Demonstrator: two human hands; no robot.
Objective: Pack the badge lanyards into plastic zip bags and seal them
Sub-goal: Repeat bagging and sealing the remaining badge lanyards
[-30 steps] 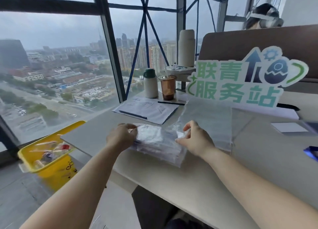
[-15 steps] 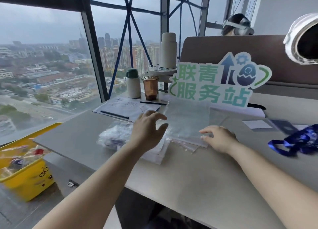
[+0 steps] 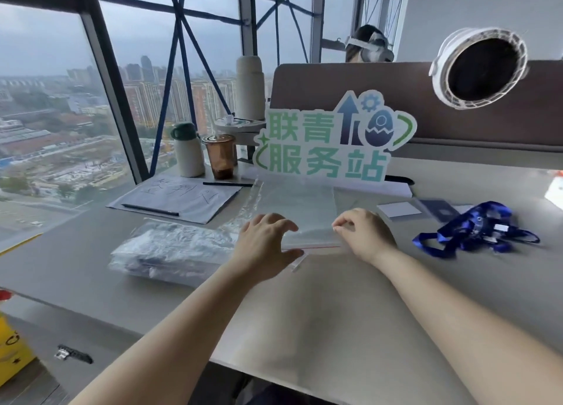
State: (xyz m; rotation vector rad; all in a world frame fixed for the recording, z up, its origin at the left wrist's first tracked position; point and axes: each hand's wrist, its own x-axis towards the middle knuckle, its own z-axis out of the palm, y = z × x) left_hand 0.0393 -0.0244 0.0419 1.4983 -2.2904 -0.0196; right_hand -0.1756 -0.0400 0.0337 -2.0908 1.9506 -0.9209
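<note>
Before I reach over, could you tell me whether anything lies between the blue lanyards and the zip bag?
Nothing visible does: only bare table separates the blue lanyards from the zip bag; the white card lies farther back.

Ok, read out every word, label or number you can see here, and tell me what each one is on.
"联青": top row of the cut-out desk sign.
"服务站": bottom row of the same sign.
Handwritten characters on the paper sheet: too faint to read with certainty.
Black marks on the yellow bin: cut off at the frame edge, unreadable.
White tag among the blue lanyards: too small to read.
</note>
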